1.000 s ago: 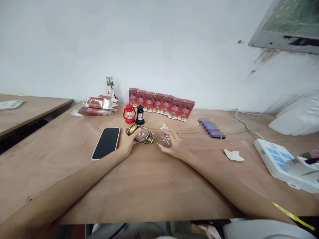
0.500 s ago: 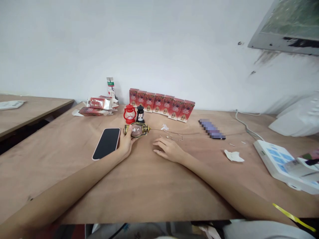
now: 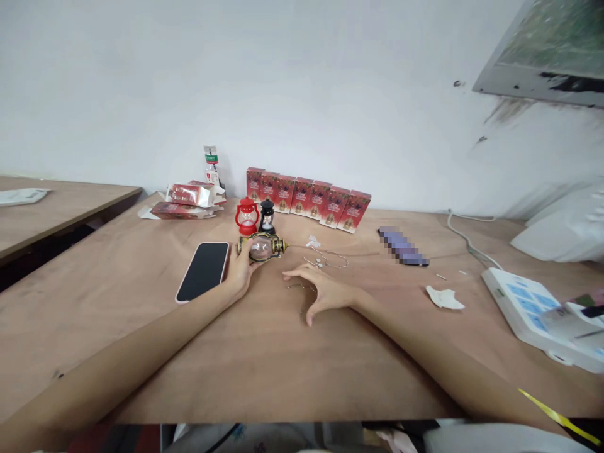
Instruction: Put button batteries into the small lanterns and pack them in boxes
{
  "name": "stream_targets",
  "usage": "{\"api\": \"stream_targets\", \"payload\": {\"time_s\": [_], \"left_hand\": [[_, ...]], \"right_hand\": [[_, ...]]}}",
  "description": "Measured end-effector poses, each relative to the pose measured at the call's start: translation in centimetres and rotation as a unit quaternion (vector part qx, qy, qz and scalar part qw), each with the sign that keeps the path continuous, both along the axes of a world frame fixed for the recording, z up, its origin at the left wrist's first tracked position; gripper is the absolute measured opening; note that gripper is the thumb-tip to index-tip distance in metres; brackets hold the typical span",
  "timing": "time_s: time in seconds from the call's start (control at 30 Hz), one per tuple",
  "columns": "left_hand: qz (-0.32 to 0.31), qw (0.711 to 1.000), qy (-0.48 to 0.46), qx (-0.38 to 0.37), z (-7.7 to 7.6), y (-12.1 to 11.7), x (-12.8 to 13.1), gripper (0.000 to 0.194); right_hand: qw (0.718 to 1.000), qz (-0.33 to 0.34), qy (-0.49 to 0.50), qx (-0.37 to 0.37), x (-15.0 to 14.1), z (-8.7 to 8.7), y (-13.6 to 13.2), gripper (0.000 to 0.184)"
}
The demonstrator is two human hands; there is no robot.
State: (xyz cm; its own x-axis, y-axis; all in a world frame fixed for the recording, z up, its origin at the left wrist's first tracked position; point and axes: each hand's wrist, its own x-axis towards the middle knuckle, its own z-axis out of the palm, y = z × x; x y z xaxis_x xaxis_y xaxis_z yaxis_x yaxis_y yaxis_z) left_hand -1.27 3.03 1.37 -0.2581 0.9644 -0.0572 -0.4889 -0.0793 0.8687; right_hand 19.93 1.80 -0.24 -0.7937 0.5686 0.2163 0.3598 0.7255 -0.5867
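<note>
- right hand [image 3: 330, 292] is poising low over the bench [image 3: 283, 371], thumb and fingers standing wide apart; no grip is showing.
- tiny loose bits [image 3: 296, 287] are lying within the curve of that hand, too small to identify.
- change: a second ago its fingertips were at the bronze lantern's tip; half a second ago they were closer together over the bench. now they are spreading, with the bits showing between them. reading: the right hand is probably handling the loose bits, the left doing the holding.
- left hand [image 3: 240, 274] is clasping the bronze lantern [image 3: 262, 247], which is lying sideways, pointed end to the right. contact with the bench: cannot tell.
- the phone [image 3: 202, 272] is lying just left of that hand.
- silver pieces [image 3: 319, 262] and a thin bent wire [image 3: 343, 258] are lying beyond the right fingers.
- containers: the bronze lantern's clear globe is showing no contents i can make out; the red lantern [image 3: 247, 217] and black lantern [image 3: 267, 218] are standing behind it, something whitish showing inside each.
- opened cartons [image 3: 189, 195] are lying piled at left, contents unclear.
- seven red boxes [image 3: 301, 196] are standing in a row near the wall, contents hidden.
</note>
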Motion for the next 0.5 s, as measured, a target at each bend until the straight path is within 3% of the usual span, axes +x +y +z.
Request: {"api": "stream_targets", "payload": {"time_s": [0.13,0.23,0.4,0.5], "left_hand": [[-0.003,1.0,-0.009,-0.001,-0.1,0.1,0.0,0.007],[-0.005,1.0,-0.007,-0.001,-0.2,0.1,0.0,0.011],[-0.053,0.998,0.034,0.006,-0.4,-0.1,0.1,0.019],[-0.124,0.991,0.052,0.0,-0.3,-0.5,0.2,0.025]], "right_hand": [[0.999,0.024,0.023,-0.025,0.4,0.6,0.1,0.069],[0.998,-0.015,0.054,0.003,0.3,0.3,-0.2,0.05],[0.961,-0.141,0.164,0.171,-0.2,-0.9,-0.7,0.048],[0.932,-0.157,0.202,0.258,-0.5,-1.4,-0.6,0.045]]}}
